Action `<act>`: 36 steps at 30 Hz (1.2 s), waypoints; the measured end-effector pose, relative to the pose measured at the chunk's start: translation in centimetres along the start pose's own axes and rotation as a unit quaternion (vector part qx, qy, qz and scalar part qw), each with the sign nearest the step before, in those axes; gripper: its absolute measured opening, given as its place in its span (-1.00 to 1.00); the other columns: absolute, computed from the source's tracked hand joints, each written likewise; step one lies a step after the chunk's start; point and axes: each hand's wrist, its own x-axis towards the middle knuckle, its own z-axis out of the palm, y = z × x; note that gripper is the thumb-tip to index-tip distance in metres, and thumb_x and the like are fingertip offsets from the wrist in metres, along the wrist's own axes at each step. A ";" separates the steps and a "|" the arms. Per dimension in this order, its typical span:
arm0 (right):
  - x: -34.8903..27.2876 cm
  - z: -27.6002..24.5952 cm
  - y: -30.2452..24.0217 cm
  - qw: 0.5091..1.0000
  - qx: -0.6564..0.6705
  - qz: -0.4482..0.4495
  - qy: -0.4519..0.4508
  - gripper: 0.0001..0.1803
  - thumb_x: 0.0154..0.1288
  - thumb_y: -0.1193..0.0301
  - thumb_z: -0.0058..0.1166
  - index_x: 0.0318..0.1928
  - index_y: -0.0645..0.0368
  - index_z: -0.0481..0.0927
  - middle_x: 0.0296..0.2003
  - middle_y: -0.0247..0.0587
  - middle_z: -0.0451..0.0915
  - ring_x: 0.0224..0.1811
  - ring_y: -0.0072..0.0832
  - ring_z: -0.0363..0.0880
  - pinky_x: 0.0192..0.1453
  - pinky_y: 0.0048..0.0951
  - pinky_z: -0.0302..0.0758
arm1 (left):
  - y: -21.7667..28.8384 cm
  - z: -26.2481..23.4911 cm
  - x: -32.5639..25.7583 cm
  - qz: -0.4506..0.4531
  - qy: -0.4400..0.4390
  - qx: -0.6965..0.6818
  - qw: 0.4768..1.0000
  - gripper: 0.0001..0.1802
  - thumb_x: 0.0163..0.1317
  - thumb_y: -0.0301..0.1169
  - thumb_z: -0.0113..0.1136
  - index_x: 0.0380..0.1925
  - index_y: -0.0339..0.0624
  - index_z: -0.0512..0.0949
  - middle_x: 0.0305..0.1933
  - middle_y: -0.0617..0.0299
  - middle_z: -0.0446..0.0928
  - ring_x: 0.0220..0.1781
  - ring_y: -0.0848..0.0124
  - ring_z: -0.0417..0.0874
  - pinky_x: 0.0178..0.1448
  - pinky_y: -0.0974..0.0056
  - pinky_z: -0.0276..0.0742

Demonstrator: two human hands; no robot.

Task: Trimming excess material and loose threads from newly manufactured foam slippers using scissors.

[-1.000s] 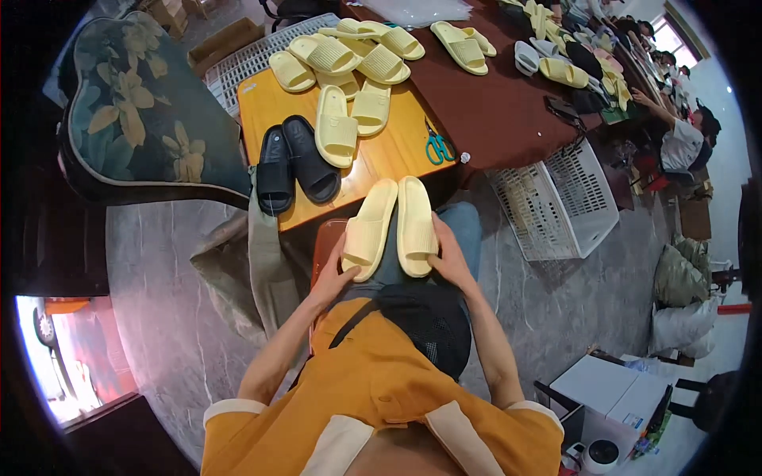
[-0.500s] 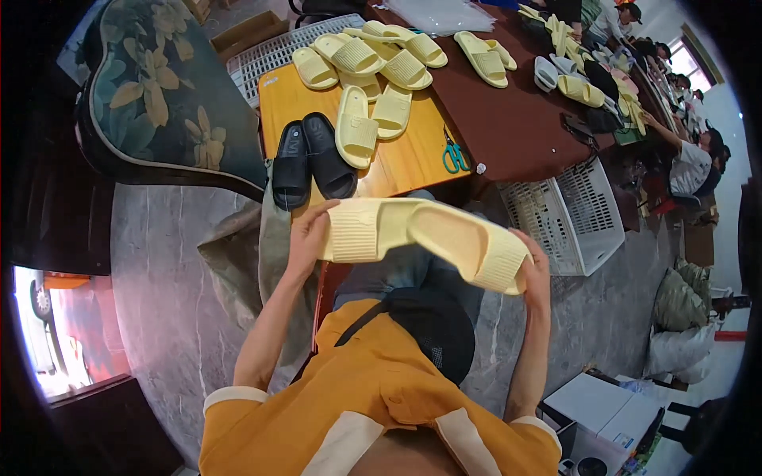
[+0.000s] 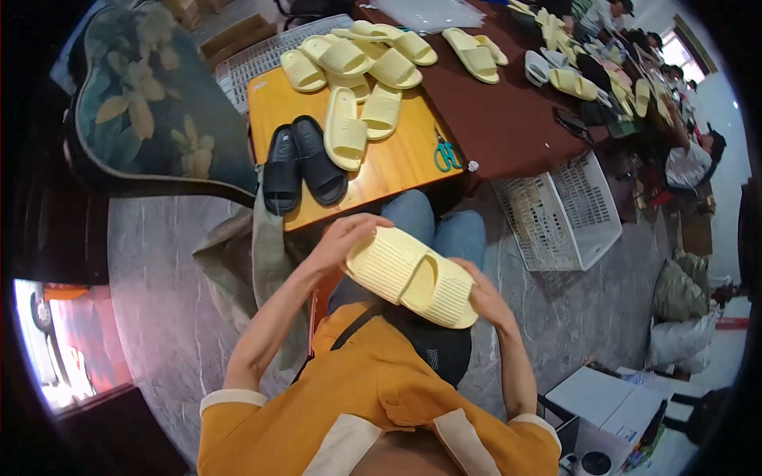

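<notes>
Above my lap I hold a pair of pale yellow slide slippers with ribbed straps. My left hand [image 3: 343, 240] grips the outer end of the left slipper [image 3: 386, 262]. At the other end, my right hand [image 3: 488, 300] is closed on the right slipper [image 3: 451, 295]. The two slippers lie close against each other, partly overlapping; their soles are mostly hidden. Beyond my hands, a pair of black slides [image 3: 321, 165] stands on the yellow wooden table [image 3: 409, 163]. More yellow slides [image 3: 346, 131] are heaped behind them.
Teal-handled scissors [image 3: 446, 153] lie at the table's right edge. A brown-covered table [image 3: 508, 119] adjoins it, bearing more slippers. White plastic crates [image 3: 548, 226] stand on the floor to the right. A flowered chair back [image 3: 163, 103] rises at left. Other people sit far right.
My hands have come closer together and lower. The two slippers, stretched apart in a line before, now sit overlapped with their straps facing up.
</notes>
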 end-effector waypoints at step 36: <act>7.4 -3.8 8.7 0.986 0.115 0.054 0.110 -0.59 0.49 0.34 0.01 0.24 0.29 0.47 0.09 -0.19 0.58 0.04 -0.51 0.57 0.14 -0.49 0.49 | 0.1 -0.6 11.8 0.028 0.025 0.338 0.941 -0.74 0.36 -0.36 0.01 -0.22 -0.32 0.61 -0.33 0.09 0.61 -0.26 0.31 0.62 -0.09 0.24 0.52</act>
